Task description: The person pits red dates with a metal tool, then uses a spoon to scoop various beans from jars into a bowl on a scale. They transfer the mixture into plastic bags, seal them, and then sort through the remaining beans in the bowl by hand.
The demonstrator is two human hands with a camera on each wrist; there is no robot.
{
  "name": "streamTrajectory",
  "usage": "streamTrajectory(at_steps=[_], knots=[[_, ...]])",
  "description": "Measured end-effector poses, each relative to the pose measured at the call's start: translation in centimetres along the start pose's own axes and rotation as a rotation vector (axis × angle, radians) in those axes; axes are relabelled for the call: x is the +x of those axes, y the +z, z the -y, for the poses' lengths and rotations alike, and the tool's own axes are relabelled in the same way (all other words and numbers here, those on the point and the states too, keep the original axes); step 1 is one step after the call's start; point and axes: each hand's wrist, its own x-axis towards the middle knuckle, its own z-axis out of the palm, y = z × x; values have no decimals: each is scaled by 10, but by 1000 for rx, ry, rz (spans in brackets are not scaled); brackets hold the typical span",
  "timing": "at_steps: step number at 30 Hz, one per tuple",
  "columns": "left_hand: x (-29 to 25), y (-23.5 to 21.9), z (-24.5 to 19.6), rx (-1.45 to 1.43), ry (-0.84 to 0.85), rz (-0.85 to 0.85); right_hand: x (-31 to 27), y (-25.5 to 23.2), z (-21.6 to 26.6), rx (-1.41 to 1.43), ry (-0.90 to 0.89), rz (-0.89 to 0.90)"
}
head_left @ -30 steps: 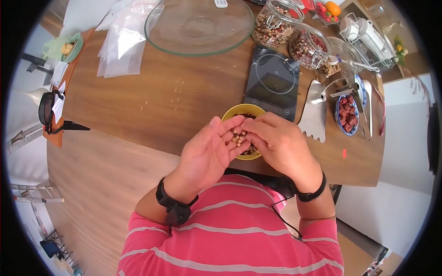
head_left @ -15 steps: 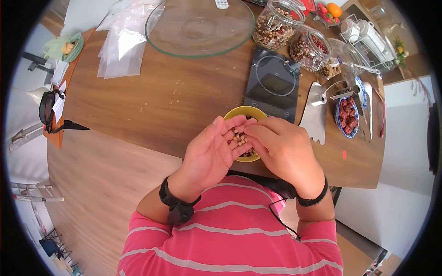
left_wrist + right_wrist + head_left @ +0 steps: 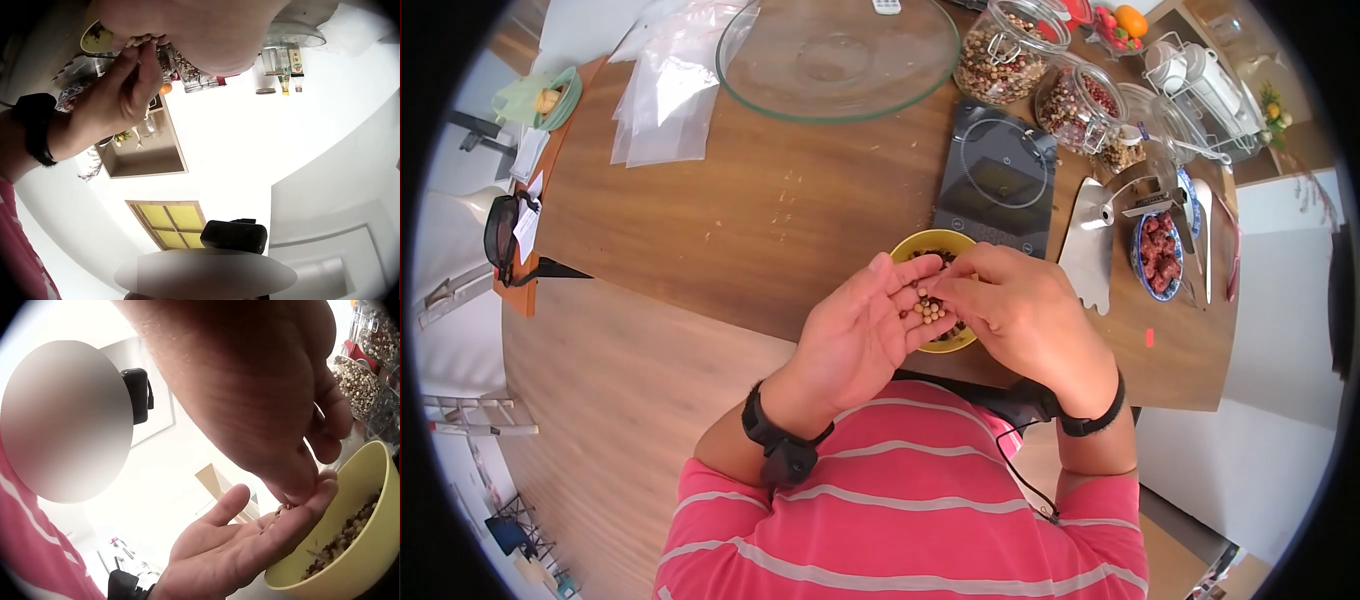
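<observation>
Palm up, the left hand carries a small heap of tan and reddish beans on nearly straight fingers over the near side of a yellow bowl. Above those fingers, the right hand brings its thumb and fingertips together at the heap. In the left wrist view, the right hand pinches at pale beans; the piece between its fingertips is mostly hidden. More dark and tan beans lie inside the bowl in the right wrist view, beside the left hand.
Beyond the bowl lies a black hotplate. Jars of mixed beans, a metal scraper and a bowl of red pieces stand to the right. A large glass dish and plastic bags are at the back.
The right hand has shifted slightly right, and its fingertips have moved over the heap. The beans on the left fingers are more exposed. The left hand has moved only slightly.
</observation>
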Motion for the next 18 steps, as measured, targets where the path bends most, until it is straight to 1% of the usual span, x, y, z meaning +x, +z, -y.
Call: streamTrajectory(at_steps=[2,8,15,18], knots=[[-1,-1,-1,1,-6,1,2,-3,1,4,-15,58],[0,3,-5,-24,-37,47,10,-6,0,-14,-107,88],[4,2,-4,47,-62,29,13,-2,0,-62,-122,151],[5,2,-5,78,-64,20,11,0,1,-73,-87,161]])
